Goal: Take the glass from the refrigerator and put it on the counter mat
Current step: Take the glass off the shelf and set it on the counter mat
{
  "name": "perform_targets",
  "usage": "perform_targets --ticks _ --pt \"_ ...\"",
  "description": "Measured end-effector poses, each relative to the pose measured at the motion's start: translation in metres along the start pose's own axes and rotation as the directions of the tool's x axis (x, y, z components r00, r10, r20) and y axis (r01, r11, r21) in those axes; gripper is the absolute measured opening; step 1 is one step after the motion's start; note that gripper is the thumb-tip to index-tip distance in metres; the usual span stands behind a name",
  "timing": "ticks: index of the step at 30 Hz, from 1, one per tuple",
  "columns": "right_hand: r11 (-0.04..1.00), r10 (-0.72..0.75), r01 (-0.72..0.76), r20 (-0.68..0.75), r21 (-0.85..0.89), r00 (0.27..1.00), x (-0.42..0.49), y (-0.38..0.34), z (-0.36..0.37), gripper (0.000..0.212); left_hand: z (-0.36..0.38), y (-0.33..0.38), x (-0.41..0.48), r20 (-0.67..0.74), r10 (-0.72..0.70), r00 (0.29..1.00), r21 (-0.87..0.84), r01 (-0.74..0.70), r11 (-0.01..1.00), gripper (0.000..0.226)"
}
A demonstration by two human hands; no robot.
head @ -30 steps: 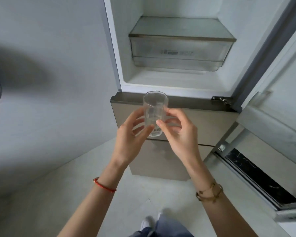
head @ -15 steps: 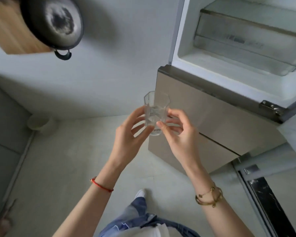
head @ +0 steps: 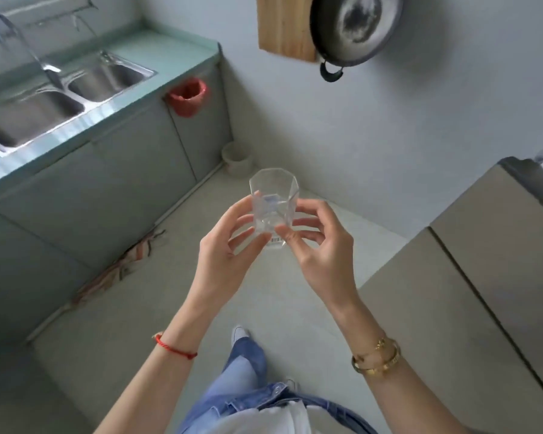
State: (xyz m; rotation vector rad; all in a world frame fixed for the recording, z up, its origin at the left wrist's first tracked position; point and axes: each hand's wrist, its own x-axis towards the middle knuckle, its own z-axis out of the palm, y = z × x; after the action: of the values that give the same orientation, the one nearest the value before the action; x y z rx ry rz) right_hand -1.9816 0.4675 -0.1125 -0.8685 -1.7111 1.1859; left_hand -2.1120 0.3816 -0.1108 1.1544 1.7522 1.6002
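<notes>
Both hands in a fingertip grip on the glass (head: pixel 273 205): left hand (head: pixel 229 249) and right hand (head: pixel 318 242) pinching its lower part from either side, fingers curled partway, palms off it. Held upright in mid-air above the floor, rim up, barcode sticker near the base. Turned well away from the fridge (head: pixel 483 277) since a second ago, now only at the right edge; counter (head: pixel 170 54) and sink (head: pixel 76 86) newly in view at upper left. So fetching is done, carrying is under way. No mat visible yet; probably farther along the counter
</notes>
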Motion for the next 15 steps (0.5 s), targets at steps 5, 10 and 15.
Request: perform_targets --ticks 5,10,15 --pt "0.999 -0.048 0.041 0.219 0.034 0.975 0.023 -0.008 0.067 0.036 -0.058 -0.008 -0.001 -0.215 -0.016 0.976 0.026 0.023 0.999 0.051" --pt "0.994 -0.087 0.055 0.377 0.095 0.922 0.047 -0.013 0.148 0.037 -0.12 -0.022 0.006 -0.385 -0.034 0.922 0.04 0.054 0.998 0.053" --pt "0.985 -0.135 0.061 0.507 0.16 0.852 0.065 -0.021 0.228 0.035 -0.185 -0.044 0.013 -0.513 -0.063 0.856 0.055 0.106 0.993 0.053"
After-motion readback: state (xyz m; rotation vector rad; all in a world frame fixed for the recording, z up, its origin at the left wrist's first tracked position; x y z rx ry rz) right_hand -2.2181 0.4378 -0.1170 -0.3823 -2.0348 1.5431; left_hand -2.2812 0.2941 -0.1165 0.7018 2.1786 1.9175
